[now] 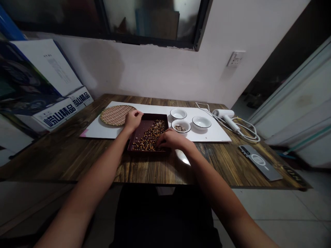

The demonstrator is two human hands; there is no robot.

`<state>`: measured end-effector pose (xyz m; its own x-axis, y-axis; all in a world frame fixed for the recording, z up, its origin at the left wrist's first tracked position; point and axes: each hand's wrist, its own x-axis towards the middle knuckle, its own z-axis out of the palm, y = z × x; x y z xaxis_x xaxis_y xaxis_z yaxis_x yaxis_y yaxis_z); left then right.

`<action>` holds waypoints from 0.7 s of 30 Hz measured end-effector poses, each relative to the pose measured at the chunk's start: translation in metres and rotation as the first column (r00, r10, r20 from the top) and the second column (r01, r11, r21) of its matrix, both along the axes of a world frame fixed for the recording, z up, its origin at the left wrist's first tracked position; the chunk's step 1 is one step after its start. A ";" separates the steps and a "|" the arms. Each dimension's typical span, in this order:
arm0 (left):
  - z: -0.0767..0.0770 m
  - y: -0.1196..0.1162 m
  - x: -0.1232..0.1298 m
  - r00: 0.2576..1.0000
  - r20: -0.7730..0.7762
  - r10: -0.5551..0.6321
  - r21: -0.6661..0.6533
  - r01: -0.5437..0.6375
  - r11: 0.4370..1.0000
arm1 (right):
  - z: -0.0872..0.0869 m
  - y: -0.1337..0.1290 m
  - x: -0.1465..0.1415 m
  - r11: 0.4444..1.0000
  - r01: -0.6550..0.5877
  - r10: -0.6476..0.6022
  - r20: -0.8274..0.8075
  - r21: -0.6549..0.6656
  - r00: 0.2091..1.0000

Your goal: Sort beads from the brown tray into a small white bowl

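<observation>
A dark red shallow tray [143, 126] lies in front of me, with many small round brown and tan beads [148, 139] heaped across its right and front parts. At the tray's far left corner is my left hand [133, 120], its fingers closed in a pinch; what they hold, if anything, is too small to make out. My right hand [170, 138] reaches over the tray's right rim, fingers bent down among the beads and pressed together, fingertips partly hidden. Just beyond it stands a white dark-rimmed bowl [181, 122] with some paler beads [180, 128] inside.
Two more white bowls, a far one [178, 113] and a right one [201, 122], share the white board [217, 134] with a round woven mat [116, 115]. Rightward lie a white hair dryer [227, 119] with its cord and a phone [260, 162]. Boxes [62, 110] stand left.
</observation>
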<state>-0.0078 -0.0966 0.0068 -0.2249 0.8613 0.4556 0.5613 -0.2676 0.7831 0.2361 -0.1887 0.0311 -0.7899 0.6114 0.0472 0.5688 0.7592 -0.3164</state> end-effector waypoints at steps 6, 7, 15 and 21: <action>0.001 -0.001 0.000 1.000 -0.005 0.003 0.001 -0.003 1.000 | 0.005 -0.006 -0.003 0.999 0.043 -0.043 0.031 0.005 0.999; 0.001 -0.001 0.000 1.000 -0.006 0.003 0.003 -0.003 1.000 | 0.006 -0.007 -0.003 0.999 0.043 -0.043 0.037 -0.001 0.998; -0.001 0.001 0.000 1.000 -0.006 0.002 0.005 -0.002 1.000 | 0.002 -0.009 -0.005 0.997 0.077 -0.077 0.053 0.002 0.996; -0.003 0.003 -0.002 1.000 -0.023 -0.015 0.020 0.015 1.000 | 0.001 -0.007 -0.006 0.999 0.041 -0.042 -0.020 -0.015 0.999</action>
<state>-0.0098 -0.0937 0.0036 -0.2018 0.8549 0.4779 0.5745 -0.2918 0.7647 0.2300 -0.1953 0.0324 -0.7629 0.6443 0.0536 0.5930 0.7303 -0.3392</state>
